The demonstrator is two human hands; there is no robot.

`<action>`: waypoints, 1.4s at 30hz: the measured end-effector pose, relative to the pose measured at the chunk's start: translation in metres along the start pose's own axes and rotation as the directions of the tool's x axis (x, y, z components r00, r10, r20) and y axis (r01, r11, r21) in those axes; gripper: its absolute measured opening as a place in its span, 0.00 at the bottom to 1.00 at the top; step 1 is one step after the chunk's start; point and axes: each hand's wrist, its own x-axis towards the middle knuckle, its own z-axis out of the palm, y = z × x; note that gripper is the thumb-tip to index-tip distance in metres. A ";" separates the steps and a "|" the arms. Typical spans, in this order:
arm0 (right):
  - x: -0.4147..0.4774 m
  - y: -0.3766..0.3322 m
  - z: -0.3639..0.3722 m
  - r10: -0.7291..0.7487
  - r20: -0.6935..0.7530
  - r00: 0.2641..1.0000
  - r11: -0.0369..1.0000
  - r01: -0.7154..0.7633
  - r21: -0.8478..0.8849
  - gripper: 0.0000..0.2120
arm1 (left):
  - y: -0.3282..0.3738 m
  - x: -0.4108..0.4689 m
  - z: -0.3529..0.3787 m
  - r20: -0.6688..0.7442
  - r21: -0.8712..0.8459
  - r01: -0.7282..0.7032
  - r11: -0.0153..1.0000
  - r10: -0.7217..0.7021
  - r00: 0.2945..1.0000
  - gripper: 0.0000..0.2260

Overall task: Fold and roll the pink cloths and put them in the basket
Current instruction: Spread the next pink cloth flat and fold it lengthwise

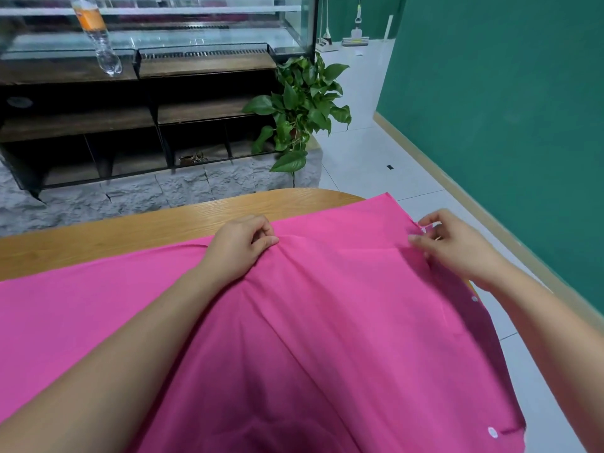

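Folding judged barely begun; pink cloth (327, 322) is spread across the counter (130, 230), overhanging its right side; a ridge near the far edge is pinched by the left grip (242, 246); the far right hem is pinched by the right grip (454, 246); no fold completed; rolling and stowing outstanding; basket not seen.
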 end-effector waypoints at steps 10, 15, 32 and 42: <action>-0.010 0.015 0.000 0.029 0.144 0.989 0.987 -0.006 -0.161 0.16 | 0.001 0.004 0.002 0.010 -0.002 0.001 1.000 -0.001 1.000 0.06; 0.018 0.011 -0.005 0.107 -0.007 0.994 0.990 -0.106 0.094 0.17 | 0.002 0.008 0.002 0.012 0.015 0.019 1.000 -0.020 1.000 0.06; 0.113 -0.002 0.052 -0.026 -0.298 0.954 0.972 -0.046 -0.232 0.07 | -0.024 0.018 -0.007 -0.030 0.066 0.040 0.997 -0.038 0.999 0.05; 0.128 -0.009 0.059 -0.210 -0.389 0.897 0.951 0.096 -0.293 0.08 | -0.032 0.016 -0.007 -0.093 0.064 0.069 0.996 -0.063 0.994 0.06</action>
